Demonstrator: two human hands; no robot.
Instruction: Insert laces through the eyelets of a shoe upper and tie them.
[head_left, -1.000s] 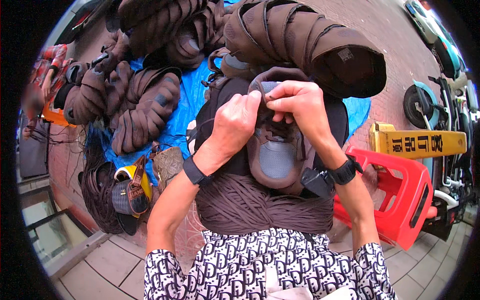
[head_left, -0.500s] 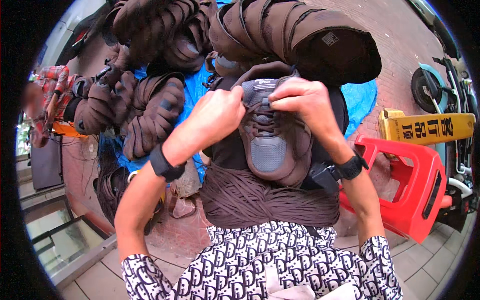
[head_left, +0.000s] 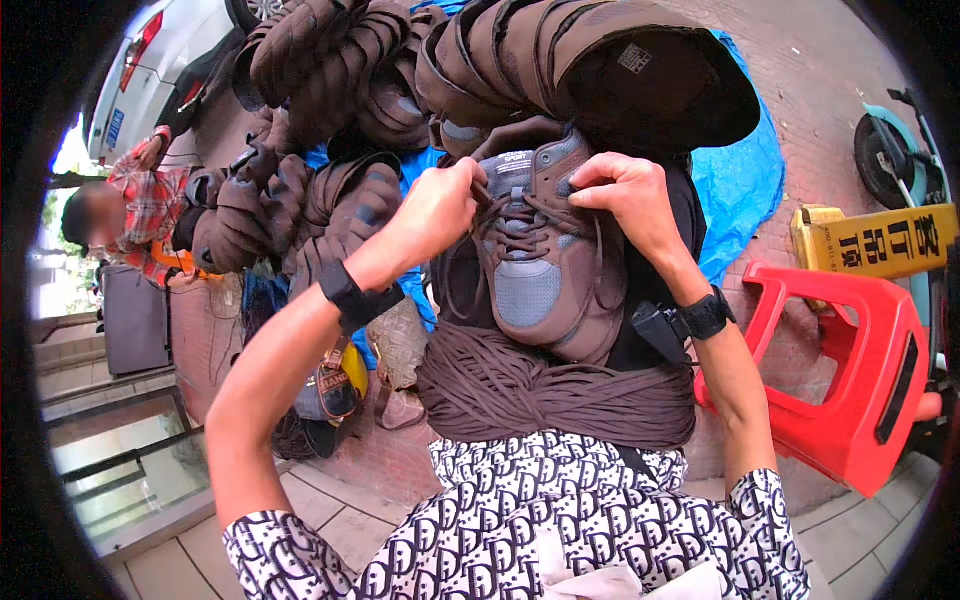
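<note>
A brown shoe (head_left: 590,335) with a grey mesh toe rests on my lap, toe toward me. Its brown shoelace (head_left: 515,238) crosses the grey tongue (head_left: 507,178), and a loose length loops down the shoe's right side. At the upper left eyelets, my left hand (head_left: 440,208) is closed in a pinch on the shoelace, its fingertips partly hidden. My right hand (head_left: 632,197) pinches by the upper right eyelets; what lies between thumb and finger is too small to make out. A thick bundle of brown laces (head_left: 555,390) lies across my lap below the toe.
Stacked brown shoe uppers (head_left: 480,60) stand just beyond the shoe, with more piles at left on a blue tarp (head_left: 738,195). At right are a red plastic stool (head_left: 860,400), a yellow sign box (head_left: 875,238) and a scooter. Another person (head_left: 140,215) sits far left.
My hands have moved apart from the tongue's middle to opposite sides of the eyelets. The right eyelet flap is now uncovered. The view has shifted slightly, showing more of the other person.
</note>
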